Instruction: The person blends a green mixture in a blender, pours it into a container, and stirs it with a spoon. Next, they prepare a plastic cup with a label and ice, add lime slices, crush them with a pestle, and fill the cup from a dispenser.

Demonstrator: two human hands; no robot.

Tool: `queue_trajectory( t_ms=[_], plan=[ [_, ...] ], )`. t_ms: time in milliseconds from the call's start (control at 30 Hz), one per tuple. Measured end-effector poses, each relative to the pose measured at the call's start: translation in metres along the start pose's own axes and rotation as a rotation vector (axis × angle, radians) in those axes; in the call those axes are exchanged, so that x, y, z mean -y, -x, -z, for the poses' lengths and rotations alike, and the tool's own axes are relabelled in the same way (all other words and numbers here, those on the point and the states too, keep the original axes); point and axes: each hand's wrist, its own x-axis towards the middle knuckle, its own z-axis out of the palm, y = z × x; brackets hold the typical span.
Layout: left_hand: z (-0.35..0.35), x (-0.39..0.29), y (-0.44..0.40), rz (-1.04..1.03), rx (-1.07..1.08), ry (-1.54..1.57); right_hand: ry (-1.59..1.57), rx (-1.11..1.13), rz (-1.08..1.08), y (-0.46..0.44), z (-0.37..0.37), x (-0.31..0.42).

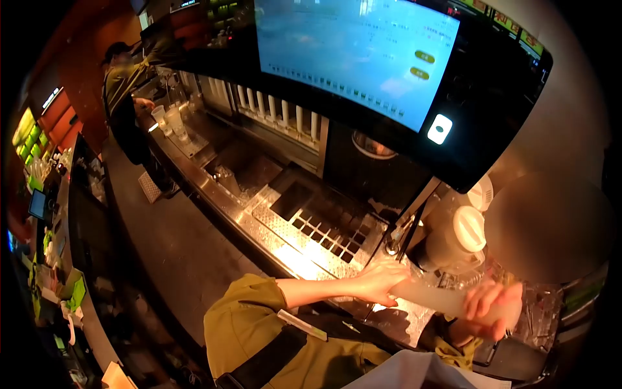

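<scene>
A long whitish, translucent cylinder (pixel 431 295) lies nearly level between my two hands above the counter; blur hides whether it is a shaker or a stack of cups. My left hand (pixel 381 281) is closed around its left end. Around the right end wrap the fingers of my right hand (pixel 487 308). Just beyond the cylinder stand pitchers with white lids (pixel 469 228), close to my right hand. A wet metal worktop (pixel 414 322) shows under my hands.
A big lit screen (pixel 356 58) hangs over the counter. Left of my hands is a metal rack with square openings (pixel 327 236). Farther along, a person (pixel 123 97) in a dark cap stands near clear cups (pixel 173 120). Another counter (pixel 84 292) runs along the left.
</scene>
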Motion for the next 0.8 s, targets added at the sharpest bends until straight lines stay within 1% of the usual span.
queue_trajectory(
  t_ms=[67,100,167,200,233,267,333,367,400,433,467,500,533,600,667,733,800],
  plan=[
    [0.001,0.000,0.001,-0.023,-0.061,-0.062,-0.084,-0.030,-0.017,-0.017,-0.029,0.009],
    [0.001,-0.001,0.000,-0.014,-0.048,-0.078,-0.123,-0.036,-0.042,-0.019,-0.038,0.014],
    [0.004,-0.005,0.001,0.021,-0.008,-0.104,-0.496,0.029,0.003,-0.040,-0.032,0.046],
    [0.004,-0.006,0.001,0.039,0.012,-0.107,-0.821,0.106,0.079,-0.055,-0.001,0.065],
    [-0.002,0.002,-0.001,0.032,-0.015,-0.088,-0.916,0.175,0.079,-0.064,0.019,0.076],
    [-0.002,0.004,-0.001,0.029,-0.045,-0.014,-0.936,0.217,0.068,-0.067,0.024,0.081],
    [0.000,0.001,0.002,0.047,-0.030,-0.127,-0.921,0.279,0.007,-0.054,0.024,0.083],
    [-0.013,0.019,0.001,-0.019,0.002,-0.084,-0.907,0.301,-0.017,-0.050,0.022,0.083],
    [-0.012,0.013,0.005,-0.009,-0.134,-0.086,-0.903,0.312,-0.043,-0.047,0.020,0.082],
    [-0.018,0.016,0.007,-0.106,-0.286,-0.160,-0.897,0.332,-0.072,-0.047,0.019,0.083],
    [-0.016,0.021,-0.004,-0.140,-0.166,-0.092,-0.908,0.340,-0.105,-0.046,0.014,0.083],
    [-0.015,0.019,-0.005,-0.157,-0.266,-0.146,-0.935,0.342,-0.143,-0.046,0.009,0.084],
    [-0.016,0.013,-0.010,-0.235,-0.382,-0.150,-0.969,0.331,-0.158,-0.044,0.007,0.084],
    [-0.025,0.011,-0.007,-0.153,-0.357,-0.106,-1.038,0.301,-0.187,-0.036,0.002,0.079],
    [-0.010,0.000,-0.006,0.030,-0.080,-0.131,-1.098,0.250,-0.193,-0.026,0.014,0.077],
    [-0.015,0.013,-0.004,-0.132,-0.224,-0.138,-1.132,0.250,-0.177,-0.028,0.022,0.076],
    [-0.012,0.013,-0.006,-0.087,-0.234,-0.156,-1.149,0.262,-0.163,-0.041,0.015,0.081]
  ],
)
